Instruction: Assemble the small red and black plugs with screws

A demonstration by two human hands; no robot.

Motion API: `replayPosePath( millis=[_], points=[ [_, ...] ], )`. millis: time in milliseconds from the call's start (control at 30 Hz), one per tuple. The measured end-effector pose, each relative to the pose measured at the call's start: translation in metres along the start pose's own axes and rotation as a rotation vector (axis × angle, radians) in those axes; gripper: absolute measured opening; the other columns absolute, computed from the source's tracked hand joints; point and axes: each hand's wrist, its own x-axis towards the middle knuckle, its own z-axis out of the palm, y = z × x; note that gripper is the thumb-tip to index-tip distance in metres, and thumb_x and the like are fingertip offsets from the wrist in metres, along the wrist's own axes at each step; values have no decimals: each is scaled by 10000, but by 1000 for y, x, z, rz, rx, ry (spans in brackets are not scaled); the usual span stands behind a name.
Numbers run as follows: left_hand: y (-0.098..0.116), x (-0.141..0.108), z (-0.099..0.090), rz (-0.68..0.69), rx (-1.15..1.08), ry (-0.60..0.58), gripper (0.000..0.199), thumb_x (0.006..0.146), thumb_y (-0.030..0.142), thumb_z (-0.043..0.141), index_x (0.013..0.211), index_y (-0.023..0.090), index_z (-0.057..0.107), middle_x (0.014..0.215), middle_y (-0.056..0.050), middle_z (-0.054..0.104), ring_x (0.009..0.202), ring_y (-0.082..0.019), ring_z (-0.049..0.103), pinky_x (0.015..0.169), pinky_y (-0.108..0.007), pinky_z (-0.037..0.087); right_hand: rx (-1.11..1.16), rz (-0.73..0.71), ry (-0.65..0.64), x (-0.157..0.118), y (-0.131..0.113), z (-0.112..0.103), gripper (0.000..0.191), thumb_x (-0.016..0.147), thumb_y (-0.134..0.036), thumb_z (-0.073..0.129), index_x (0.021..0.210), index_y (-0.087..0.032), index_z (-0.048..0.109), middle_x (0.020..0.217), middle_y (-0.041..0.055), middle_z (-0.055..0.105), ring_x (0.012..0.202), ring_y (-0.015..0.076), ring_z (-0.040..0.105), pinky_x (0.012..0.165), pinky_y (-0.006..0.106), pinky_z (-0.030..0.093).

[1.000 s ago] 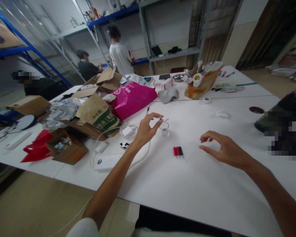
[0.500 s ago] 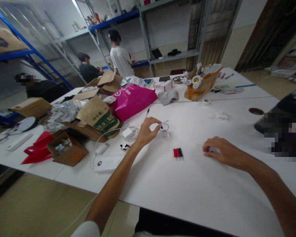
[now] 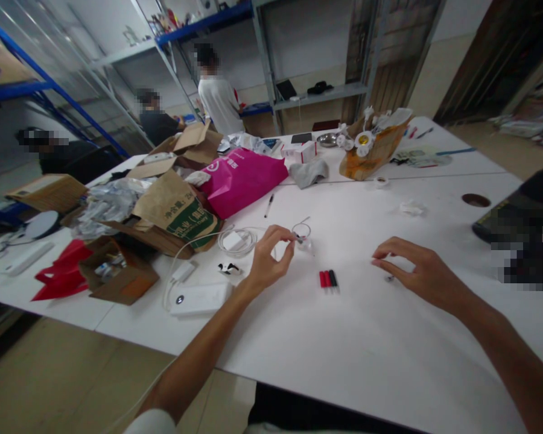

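My left hand [image 3: 271, 258] is closed in a pinch, thumb and forefinger meeting at a small dark piece [image 3: 298, 238] above the white table. Beside those fingertips are a thin curved wire [image 3: 306, 225] and a small clear item [image 3: 308, 246]; whether they are joined to the piece I cannot tell. My right hand [image 3: 414, 271] hovers low over the table, with thumb and forefinger tips together; what they hold, if anything, is too small to name. Under it lies a tiny dark-and-white object [image 3: 389, 278]. Between the hands rest red and black capped pens or tubes [image 3: 329, 279].
To the left stand a white power bank-like box [image 3: 201, 299], a coiled white cable with charger [image 3: 233, 241], and an open carton [image 3: 122, 280]. Behind are a pink bag [image 3: 248, 181], a pen [image 3: 268, 205] and a grey cloth [image 3: 308, 173]. A dark bag [image 3: 525, 211] sits right. Several people are beyond.
My left hand has come slightly down, leaving the pen behind it in full view. The right hand has risen a little, and the tiny object beneath it now shows.
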Motion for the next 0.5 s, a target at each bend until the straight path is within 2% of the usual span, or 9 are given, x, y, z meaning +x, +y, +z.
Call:
replayPosePath(
  millis=[100, 267, 333, 500],
  points=[
    [8, -19, 13, 52, -112, -188, 130, 991, 136, 634, 1080, 195, 709, 1069, -101, 712, 1066, -232, 685, 943, -393, 575, 1, -14, 70, 2, -7, 3, 93, 1063, -352, 655, 1029, -269, 680, 1029, 63, 723, 926, 245, 684, 838, 400, 543],
    [7, -31, 28, -9, -103, -410, 169, 985, 158, 634, 1131, 196, 709, 1110, -104, 719, 1092, -246, 661, 1017, -433, 558, 19, -34, 142, 4, -13, 10, 43, 1047, -259, 628, 1014, -270, 653, 1017, 63, 702, 916, 245, 680, 824, 407, 545],
    [7, -31, 29, -18, -68, -451, 188, 992, 248, 692, 1171, 193, 709, 1140, -113, 725, 1107, -264, 651, 1035, -460, 546, 25, -29, 143, 4, -14, 13, 41, 1038, -249, 633, 1010, -273, 651, 1017, 62, 703, 922, 250, 686, 829, 414, 548],
    [10, -32, 29, -9, 30, -515, 657, 861, 633, 861, 1326, 198, 697, 1292, -158, 688, 1193, -325, 610, 1091, -530, 519, 22, -4, 154, 3, -13, 19, 18, 1039, -272, 647, 1036, -276, 664, 1017, 59, 707, 901, 245, 698, 815, 407, 563]
  ],
)
